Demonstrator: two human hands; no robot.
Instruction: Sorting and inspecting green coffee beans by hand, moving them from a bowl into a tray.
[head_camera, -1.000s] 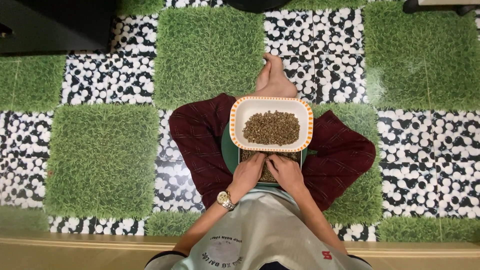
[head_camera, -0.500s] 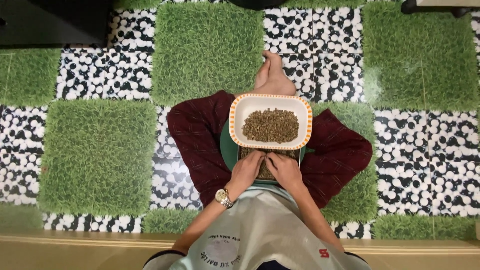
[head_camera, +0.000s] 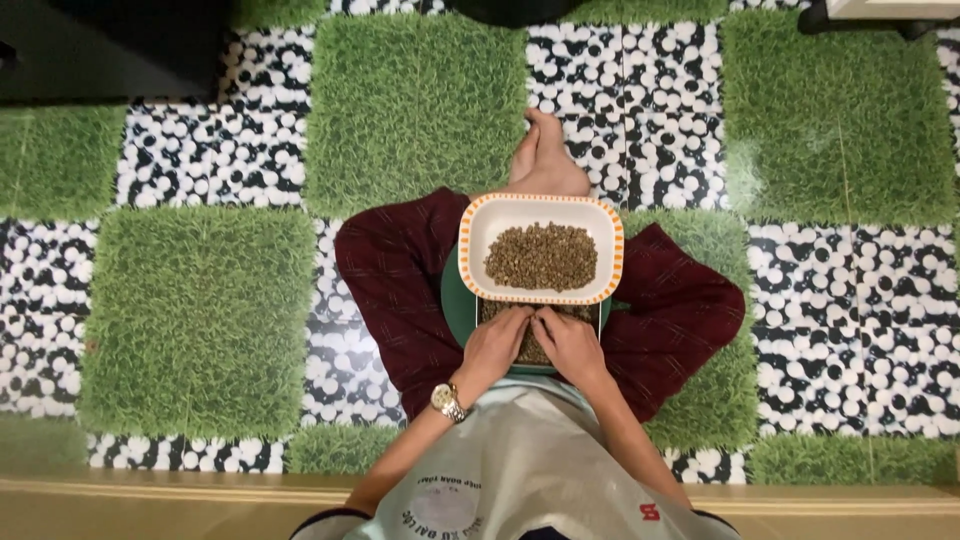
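We cannot see most of the lower tray (head_camera: 538, 352): the white dish (head_camera: 478, 262) covers its far part and both hands hide its middle. The fingertips of the left hand (head_camera: 494, 346) and right hand (head_camera: 570, 344) are buried among the small brown bits, too tiny to identify. The bottom edge cuts off our shirt (head_camera: 520, 470).

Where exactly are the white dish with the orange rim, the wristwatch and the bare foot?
White dish with the orange rim (head_camera: 478, 232): head view, on the bare white inside by its left rim.
Wristwatch (head_camera: 446, 398): head view, on its round face.
Bare foot (head_camera: 550, 160): head view, on the middle of the foot.
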